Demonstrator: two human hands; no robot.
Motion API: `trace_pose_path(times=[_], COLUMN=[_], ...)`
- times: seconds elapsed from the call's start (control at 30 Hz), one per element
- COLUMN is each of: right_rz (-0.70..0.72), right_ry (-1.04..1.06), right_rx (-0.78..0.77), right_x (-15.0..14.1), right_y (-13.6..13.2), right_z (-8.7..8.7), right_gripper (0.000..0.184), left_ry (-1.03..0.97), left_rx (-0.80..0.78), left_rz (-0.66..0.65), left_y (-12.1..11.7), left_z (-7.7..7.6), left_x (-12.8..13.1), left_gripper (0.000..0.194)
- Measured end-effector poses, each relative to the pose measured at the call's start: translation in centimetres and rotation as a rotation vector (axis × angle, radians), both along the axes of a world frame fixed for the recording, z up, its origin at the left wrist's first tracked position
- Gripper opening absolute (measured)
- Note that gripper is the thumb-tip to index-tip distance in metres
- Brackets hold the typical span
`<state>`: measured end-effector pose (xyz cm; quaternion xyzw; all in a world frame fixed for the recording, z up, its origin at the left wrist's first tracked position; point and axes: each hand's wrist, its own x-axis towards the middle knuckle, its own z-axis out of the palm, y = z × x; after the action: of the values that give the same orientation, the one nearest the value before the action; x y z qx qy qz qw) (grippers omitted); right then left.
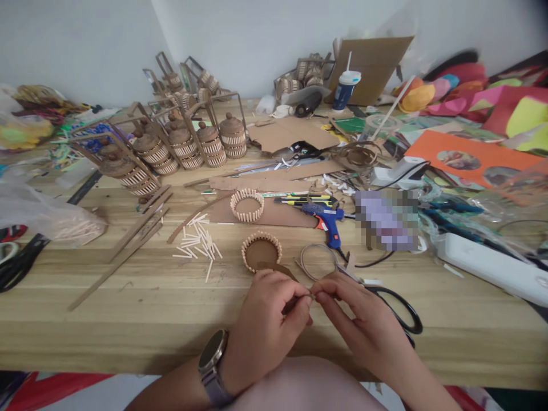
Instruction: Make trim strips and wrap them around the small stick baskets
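Observation:
Close to the table's front edge, my left hand [270,311] and my right hand [357,314] meet with pinched fingertips. Between them is a narrow brown cardboard strip [280,268], curving out behind my left fingers; its pinched end is mostly hidden. Just beyond my left hand sits a round brown base ringed with short wooden sticks [261,251]. A similar ring of sticks [247,206] stands behind it on flat cardboard. Black-handled scissors [400,308] lie beside my right hand, partly covered by it. A round loop [319,262] rests past my right fingertips.
Loose short sticks [199,242] lie left of the rings. A blue glue gun [327,220] with a cord and yellow cutters [310,200] lie behind. Several lidded, handled stick baskets [233,137] stand at back left. A white power strip [492,265] and a lidded cup [346,91] are right.

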<state>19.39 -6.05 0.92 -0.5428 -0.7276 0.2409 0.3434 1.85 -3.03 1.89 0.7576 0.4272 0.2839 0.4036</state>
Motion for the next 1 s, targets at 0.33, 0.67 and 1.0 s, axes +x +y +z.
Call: trace_pose_path(times=[0.33, 0.67, 1.0], right_rz=[-0.044, -0.170, -0.628], right_ry=[-0.134, -0.018, 0.039], right_rx=[0.193, 0.122, -0.004], right_x=[-0.1, 0.0, 6.3], right_y=[-0.3, 0.0, -0.6], right_z=[-0.5, -0.5, -2.1], right_gripper=[0.016, 0.016, 0.018], left_ry=[-0.024, -0.003, -0.027], left_rx=[0.018, 0.036, 0.011], left_rz=[0.001, -0.008, 0.007], left_y=[0.1, 0.0, 0.0], left_z=[0.2, 0.2, 0.0], left_x=[0.3, 0.2, 0.1], left_gripper=[0.020, 0.018, 0.019])
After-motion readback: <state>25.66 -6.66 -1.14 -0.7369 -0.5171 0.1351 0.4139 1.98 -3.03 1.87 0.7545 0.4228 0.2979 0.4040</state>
